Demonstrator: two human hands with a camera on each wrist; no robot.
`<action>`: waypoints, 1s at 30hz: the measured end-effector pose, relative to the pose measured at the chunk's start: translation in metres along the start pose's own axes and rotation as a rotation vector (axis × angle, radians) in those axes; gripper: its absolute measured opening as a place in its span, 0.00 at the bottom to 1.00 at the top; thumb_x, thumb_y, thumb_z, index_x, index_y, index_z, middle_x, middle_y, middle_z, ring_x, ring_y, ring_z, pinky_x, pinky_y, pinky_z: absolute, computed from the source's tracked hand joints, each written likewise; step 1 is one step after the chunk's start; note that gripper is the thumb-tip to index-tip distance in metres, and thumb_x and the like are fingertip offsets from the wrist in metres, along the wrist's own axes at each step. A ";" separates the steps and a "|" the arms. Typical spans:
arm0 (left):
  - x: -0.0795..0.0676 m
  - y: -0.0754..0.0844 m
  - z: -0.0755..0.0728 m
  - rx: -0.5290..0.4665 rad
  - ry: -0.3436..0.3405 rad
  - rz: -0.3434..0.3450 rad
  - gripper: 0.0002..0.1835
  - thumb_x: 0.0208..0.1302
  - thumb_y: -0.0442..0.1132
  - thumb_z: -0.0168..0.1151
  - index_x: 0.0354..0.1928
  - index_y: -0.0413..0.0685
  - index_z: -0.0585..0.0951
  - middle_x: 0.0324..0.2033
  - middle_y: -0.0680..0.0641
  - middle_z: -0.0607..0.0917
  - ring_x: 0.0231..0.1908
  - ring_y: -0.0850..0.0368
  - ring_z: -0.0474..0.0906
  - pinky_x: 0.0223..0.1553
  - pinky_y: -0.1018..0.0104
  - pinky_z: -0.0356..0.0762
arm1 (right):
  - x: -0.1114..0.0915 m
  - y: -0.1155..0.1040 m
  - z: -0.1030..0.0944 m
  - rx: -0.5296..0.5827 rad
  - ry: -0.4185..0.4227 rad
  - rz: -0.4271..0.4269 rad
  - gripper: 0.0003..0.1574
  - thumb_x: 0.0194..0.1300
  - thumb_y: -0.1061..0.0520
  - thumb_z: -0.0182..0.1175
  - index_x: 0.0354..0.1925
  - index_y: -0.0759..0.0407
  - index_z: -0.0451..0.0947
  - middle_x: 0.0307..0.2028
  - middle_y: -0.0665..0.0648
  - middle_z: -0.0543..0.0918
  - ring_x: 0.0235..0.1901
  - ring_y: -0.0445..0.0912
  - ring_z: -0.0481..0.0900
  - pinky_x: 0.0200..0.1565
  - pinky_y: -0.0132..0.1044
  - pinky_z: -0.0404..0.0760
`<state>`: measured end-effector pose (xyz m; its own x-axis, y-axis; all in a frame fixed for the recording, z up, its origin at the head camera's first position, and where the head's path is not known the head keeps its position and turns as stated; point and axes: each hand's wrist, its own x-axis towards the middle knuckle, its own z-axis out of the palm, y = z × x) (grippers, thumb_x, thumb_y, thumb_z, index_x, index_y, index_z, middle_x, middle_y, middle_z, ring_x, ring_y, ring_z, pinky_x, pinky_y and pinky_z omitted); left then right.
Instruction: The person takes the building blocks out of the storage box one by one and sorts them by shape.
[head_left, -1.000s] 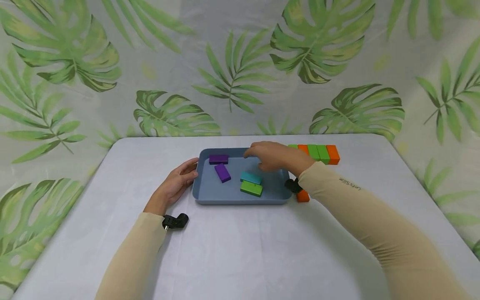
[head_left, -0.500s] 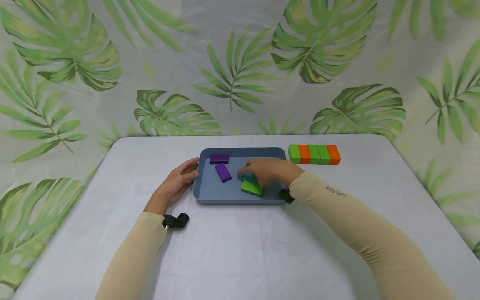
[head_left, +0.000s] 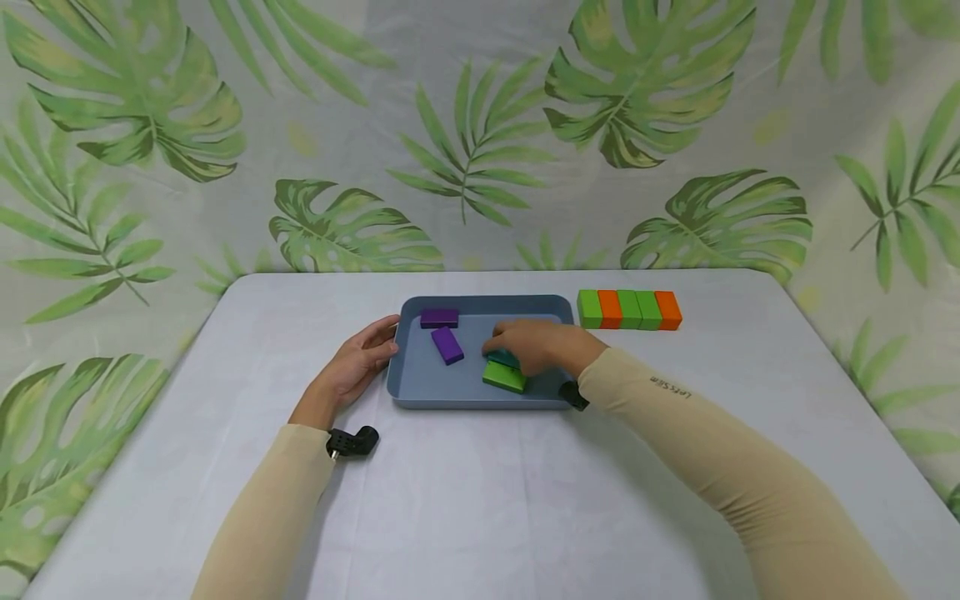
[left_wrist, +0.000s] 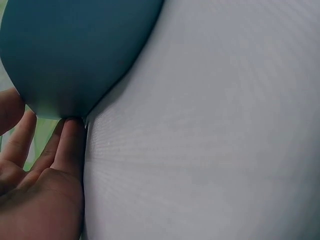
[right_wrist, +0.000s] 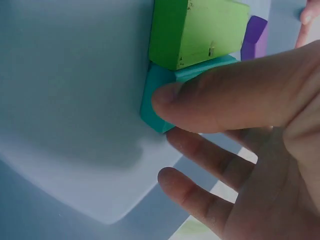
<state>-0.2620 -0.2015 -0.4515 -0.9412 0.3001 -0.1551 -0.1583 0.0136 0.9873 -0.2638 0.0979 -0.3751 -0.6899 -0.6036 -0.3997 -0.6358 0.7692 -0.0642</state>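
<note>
On the white desk [head_left: 450, 508], we are touching the blue tray [head_left: 416, 385] with our left hand [head_left: 354, 367], its fingers loosely extended, while our right hand [head_left: 534, 343] is pinching the teal block [right_wrist: 156, 107] inside, beside the green block [head_left: 505, 377].

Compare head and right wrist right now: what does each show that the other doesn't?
Only head: the row of green and orange blocks to the right of the tray, and both tan sleeves.

Only right wrist: the right thumb laid against the teal block, and small dark marks on the green block beside it.

Both: tray, teal block, green block, a purple block, and the right hand.
</note>
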 end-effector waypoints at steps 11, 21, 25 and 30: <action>0.000 -0.001 0.000 -0.001 0.002 0.004 0.35 0.74 0.30 0.48 0.79 0.47 0.51 0.79 0.40 0.52 0.78 0.45 0.49 0.79 0.49 0.46 | 0.001 -0.003 0.000 -0.071 0.002 0.038 0.38 0.62 0.66 0.62 0.68 0.46 0.69 0.64 0.59 0.71 0.55 0.52 0.75 0.60 0.48 0.79; 0.000 -0.001 0.000 0.004 0.007 -0.004 0.35 0.74 0.30 0.49 0.79 0.47 0.52 0.79 0.41 0.52 0.78 0.46 0.49 0.79 0.49 0.46 | 0.005 0.006 0.002 -0.021 0.039 0.048 0.38 0.57 0.58 0.66 0.66 0.61 0.70 0.55 0.58 0.75 0.48 0.48 0.74 0.54 0.43 0.80; 0.001 -0.001 0.000 0.012 0.010 -0.006 0.34 0.74 0.31 0.49 0.79 0.48 0.52 0.79 0.41 0.52 0.78 0.46 0.50 0.78 0.49 0.47 | 0.004 0.009 0.001 0.032 0.056 0.045 0.40 0.58 0.57 0.65 0.68 0.59 0.68 0.59 0.59 0.73 0.50 0.50 0.74 0.56 0.45 0.80; -0.001 0.000 0.000 0.004 0.011 0.000 0.35 0.73 0.30 0.49 0.79 0.47 0.52 0.79 0.40 0.52 0.78 0.45 0.50 0.78 0.49 0.47 | -0.001 0.011 0.000 0.058 0.060 0.033 0.42 0.62 0.54 0.63 0.72 0.58 0.64 0.69 0.62 0.68 0.56 0.52 0.73 0.64 0.48 0.76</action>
<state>-0.2614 -0.2013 -0.4512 -0.9445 0.2896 -0.1554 -0.1570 0.0178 0.9874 -0.2705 0.1066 -0.3753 -0.7308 -0.5877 -0.3472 -0.5923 0.7988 -0.1054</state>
